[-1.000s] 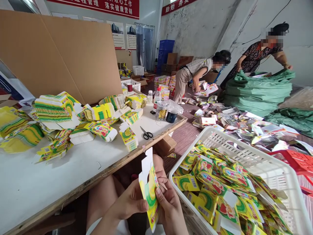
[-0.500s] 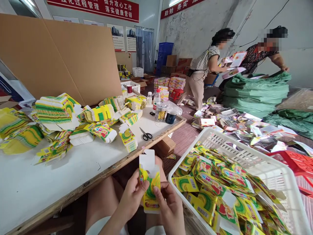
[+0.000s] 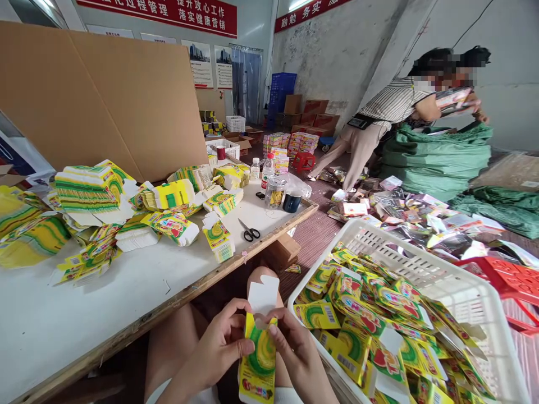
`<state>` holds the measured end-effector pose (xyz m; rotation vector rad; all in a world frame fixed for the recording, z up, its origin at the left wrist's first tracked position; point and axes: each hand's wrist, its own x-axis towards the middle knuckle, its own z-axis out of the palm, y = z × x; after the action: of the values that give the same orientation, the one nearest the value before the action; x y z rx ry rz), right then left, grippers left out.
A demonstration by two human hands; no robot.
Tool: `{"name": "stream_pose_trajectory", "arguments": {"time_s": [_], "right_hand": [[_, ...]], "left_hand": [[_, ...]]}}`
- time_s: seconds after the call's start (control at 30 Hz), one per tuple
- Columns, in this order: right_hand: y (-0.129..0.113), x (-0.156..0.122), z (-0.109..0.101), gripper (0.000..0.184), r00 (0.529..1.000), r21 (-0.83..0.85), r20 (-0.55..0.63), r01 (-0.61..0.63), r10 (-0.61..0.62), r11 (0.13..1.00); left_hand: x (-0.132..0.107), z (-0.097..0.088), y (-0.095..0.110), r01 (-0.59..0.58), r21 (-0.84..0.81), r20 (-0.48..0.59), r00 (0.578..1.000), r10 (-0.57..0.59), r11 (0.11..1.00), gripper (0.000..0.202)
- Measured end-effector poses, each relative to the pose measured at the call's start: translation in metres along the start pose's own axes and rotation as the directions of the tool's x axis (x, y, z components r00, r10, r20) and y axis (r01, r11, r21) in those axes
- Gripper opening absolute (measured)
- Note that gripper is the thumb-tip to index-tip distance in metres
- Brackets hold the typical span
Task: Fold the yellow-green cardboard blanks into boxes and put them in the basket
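Between my hands, above my lap, is a small yellow and green printed carton (image 3: 259,365) with a white flap standing up at its top end. My left hand (image 3: 223,342) grips its left edge, thumb on the front. On the other side my right hand (image 3: 295,342) pinches the upper right edge by the flap. A white plastic basket (image 3: 503,336) stands to my right, heaped with similar cartons (image 3: 379,314). Bundles of flat cartons (image 3: 90,188) lie on the white table (image 3: 105,320) to the left.
Scissors (image 3: 249,230) lie near the table's wooden edge, by a dark mug (image 3: 291,202), a jar (image 3: 275,191) and a bottle (image 3: 268,168). Two people lean over a green sack (image 3: 438,160) behind a floor pile of packaging (image 3: 400,207). A red stool (image 3: 505,280) is beyond the basket.
The carton has come lower, and both hands have shifted up to its top end by the flap. In the background, the person in stripes has moved right and bent over the sack.
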<state>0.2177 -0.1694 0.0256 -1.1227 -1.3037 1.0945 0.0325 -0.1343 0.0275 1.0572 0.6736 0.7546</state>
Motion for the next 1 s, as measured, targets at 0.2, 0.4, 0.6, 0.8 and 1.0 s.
{"name": "stream_pose_trajectory", "arguments": {"time_s": [0.2, 0.4, 0.6, 0.8, 1.0], "right_hand": [[0.007, 0.002, 0.003, 0.021, 0.988, -0.019, -0.143, 0.055, -0.057, 0.998], [0.010, 0.003, -0.005, 0.034, 0.986, -0.077, -0.163, 0.024, -0.036, 0.997], [0.014, 0.007, -0.004, 0.032, 0.994, -0.327, -0.036, -0.108, 0.102, 0.939], [0.020, 0.009, 0.001, 0.030, 0.998, -0.418, -0.028, -0.066, 0.060, 0.906], [0.024, 0.009, 0.006, 0.031, 0.991, -0.410, -0.057, -0.137, 0.125, 0.902]], "left_hand": [[-0.002, 0.003, 0.002, 0.037, 0.003, 0.052, 0.998, -0.037, 0.999, 0.076], [-0.001, -0.001, 0.004, -0.046, 0.254, -0.022, 0.998, 0.053, 0.966, 0.041], [-0.005, 0.000, -0.004, -0.025, 0.430, -0.056, 0.997, 0.054, 0.902, 0.047], [-0.004, 0.000, -0.002, -0.001, 0.334, -0.042, 0.999, 0.016, 0.942, 0.055], [0.000, 0.005, -0.001, 0.000, 0.321, -0.057, 0.998, 0.019, 0.947, 0.053]]}}
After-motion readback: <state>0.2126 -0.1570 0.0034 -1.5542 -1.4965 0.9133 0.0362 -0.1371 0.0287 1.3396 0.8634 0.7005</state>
